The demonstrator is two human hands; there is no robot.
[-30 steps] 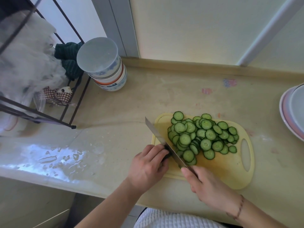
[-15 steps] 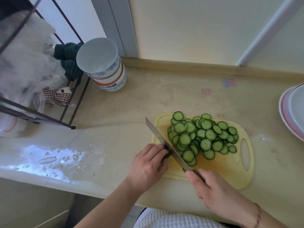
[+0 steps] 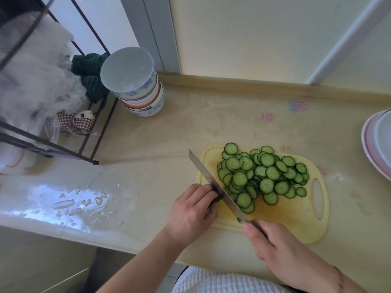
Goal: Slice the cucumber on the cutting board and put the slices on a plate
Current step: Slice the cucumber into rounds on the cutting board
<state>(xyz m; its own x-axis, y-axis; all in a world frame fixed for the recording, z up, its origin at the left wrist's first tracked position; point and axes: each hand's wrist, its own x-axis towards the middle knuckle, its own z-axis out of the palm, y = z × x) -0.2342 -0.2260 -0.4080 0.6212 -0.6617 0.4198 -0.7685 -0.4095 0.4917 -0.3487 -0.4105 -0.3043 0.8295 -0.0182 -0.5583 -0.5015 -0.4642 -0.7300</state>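
— Cucumber [image 3: 218, 197]: where is what's left of it?
— Only a dark green stub shows, pinned on the cutting board [image 3: 296, 218] under the curled fingertips of the left hand [image 3: 193, 214], pressed against the left face of the knife [image 3: 213, 187]. That hand is closed down on the stub, knuckles up, at about 7 o'clock of the board.
— And the other hand?
— The right hand [image 3: 283, 248] is wrapped shut around the knife handle at the board's near edge, roughly 6 o'clock. The handle itself is hidden inside the grip. The blade runs from there toward 11 o'clock, its tip out past the board's far left corner.
— Where are the slices?
— The slices [image 3: 262, 176] lie heaped just right of the blade, over the middle and far half of the yellow board, many overlapping. The board's oval grip hole sits at its 3 o'clock end, bare.
— What's around the board?
— It lies on the beige desk [image 3: 211, 123]. At 9 o'clock, near the desk's front edge, the surface is wet with scattered drops. Farther off, at 3 o'clock, the rim of a plate [image 3: 368, 149] cuts into view with another dish on it, well apart from the board. At 11 o'clock stands a stack of bowls [image 3: 139, 89], and beside it a black wire rack [image 3: 88, 132] with a dark green cloth [image 3: 88, 66] behind.
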